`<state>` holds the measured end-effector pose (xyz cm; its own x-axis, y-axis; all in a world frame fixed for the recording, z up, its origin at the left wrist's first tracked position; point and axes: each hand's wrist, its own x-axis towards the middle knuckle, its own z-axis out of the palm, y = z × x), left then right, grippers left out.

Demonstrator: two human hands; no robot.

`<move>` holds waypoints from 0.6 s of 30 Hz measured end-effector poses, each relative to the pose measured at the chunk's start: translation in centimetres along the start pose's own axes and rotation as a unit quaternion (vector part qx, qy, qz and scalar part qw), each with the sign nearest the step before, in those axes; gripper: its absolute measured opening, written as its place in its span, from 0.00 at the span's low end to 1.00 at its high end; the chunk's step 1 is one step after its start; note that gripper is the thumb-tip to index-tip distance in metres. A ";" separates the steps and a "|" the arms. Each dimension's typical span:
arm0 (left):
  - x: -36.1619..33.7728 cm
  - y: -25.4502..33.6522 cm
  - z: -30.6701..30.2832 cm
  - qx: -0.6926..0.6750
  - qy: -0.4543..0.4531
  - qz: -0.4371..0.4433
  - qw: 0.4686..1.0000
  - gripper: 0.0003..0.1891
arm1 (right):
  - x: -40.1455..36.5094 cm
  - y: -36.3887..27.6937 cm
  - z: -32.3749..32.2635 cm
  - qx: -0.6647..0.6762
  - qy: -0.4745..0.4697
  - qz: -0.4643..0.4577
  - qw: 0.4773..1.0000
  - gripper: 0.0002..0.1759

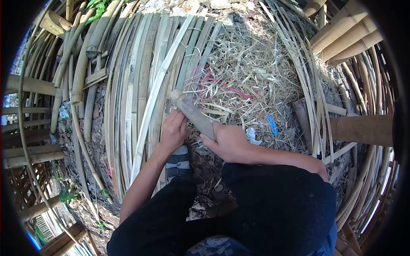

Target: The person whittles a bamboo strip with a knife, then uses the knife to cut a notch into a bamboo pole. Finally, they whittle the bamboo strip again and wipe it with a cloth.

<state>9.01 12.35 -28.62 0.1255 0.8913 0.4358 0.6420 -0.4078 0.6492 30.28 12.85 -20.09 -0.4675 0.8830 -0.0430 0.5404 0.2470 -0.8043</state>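
A short, thick bamboo piece [193,113] with a node at its upper left end is held slantwise in front of my knees. My right hand [228,140] is wrapped round its lower right end, the thumb lying along the near side. My left hand [173,129] is closed, with its fingertips against the left part of the same piece. Whether those fingers also hold something small underneath is hidden. Just left of my left hand lies a long pale bamboo strip [156,91], on top of the other strips.
Many split bamboo strips [136,85] lie side by side on the left. Shavings [250,68] cover the ground ahead, with a pink strand [230,88] and a blue scrap [272,126] among them. Thin strips [299,59] curve along the right. Bamboo poles [81,81] stand at far left.
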 end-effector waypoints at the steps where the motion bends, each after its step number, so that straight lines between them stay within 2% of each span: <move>1: -0.1 -0.1 0.0 0.001 -0.004 0.005 1.000 0.06 | 0.2 0.0 0.4 -0.124 -0.108 0.074 0.984 0.21; 3: -0.9 -0.2 0.1 0.001 -0.009 -0.005 1.000 0.06 | 0.0 -0.8 -1.4 -0.086 -0.089 0.068 0.990 0.21; 4: -0.9 0.0 -0.2 -0.001 -0.012 -0.019 1.000 0.06 | 0.0 -2.0 -2.3 0.045 0.011 0.028 0.999 0.24; 5: -0.6 0.1 -0.5 -0.004 -0.011 -0.025 1.000 0.06 | 0.1 -2.6 -2.9 0.171 0.118 -0.017 0.978 0.28; 6: -0.7 0.0 -0.4 -0.003 -0.009 -0.021 1.000 0.06 | -0.3 -1.2 -1.5 0.159 0.117 -0.076 0.977 0.27; 7: -0.9 -0.2 -0.1 0.001 0.001 -0.006 1.000 0.06 | -0.2 -0.5 -0.8 0.156 0.123 -0.082 0.977 0.27; 8: -0.8 -0.7 0.2 0.006 0.013 0.007 1.000 0.06 | 0.0 0.1 -0.3 0.010 0.017 -0.020 1.000 0.24; 9: -0.6 -0.8 0.1 0.007 0.011 0.007 1.000 0.06 | 0.1 0.4 0.3 -0.132 -0.092 0.050 0.986 0.22; 10: -0.5 -0.8 0.1 0.004 0.006 0.001 1.000 0.06 | 0.6 -0.8 -1.1 -0.067 -0.017 0.013 0.997 0.23; 11: -1.0 -0.5 -0.1 0.000 -0.002 -0.011 1.000 0.05 | 0.3 -1.3 -1.4 -0.062 -0.028 0.019 0.998 0.23; 13: -0.9 0.0 -0.2 0.002 -0.007 -0.013 1.000 0.04 | 0.2 -2.0 -2.5 0.184 0.112 -0.016 0.976 0.23; 14: -1.1 0.0 -0.1 0.000 0.007 0.004 1.000 0.05 | 0.1 -1.0 -0.8 0.019 0.084 -0.056 0.995 0.27; 15: -0.4 0.1 0.0 -0.001 0.023 0.023 0.999 0.05 | 0.5 -0.8 -0.6 -0.131 -0.122 0.013 0.984 0.26; 17: -0.1 -0.2 0.2 -0.005 0.012 0.027 1.000 0.06 | 0.1 -0.3 -0.4 -0.057 -0.060 0.028 0.996 0.27; 18: -0.7 -0.1 0.1 -0.006 0.000 0.021 1.000 0.07 | 0.0 -0.9 -1.0 -0.054 -0.069 0.031 0.996 0.27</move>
<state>8.94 11.80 -29.11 0.1529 0.8730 0.4632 0.6265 -0.4481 0.6378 30.49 12.98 -18.79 -0.5184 0.8364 -0.1778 0.6401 0.2417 -0.7293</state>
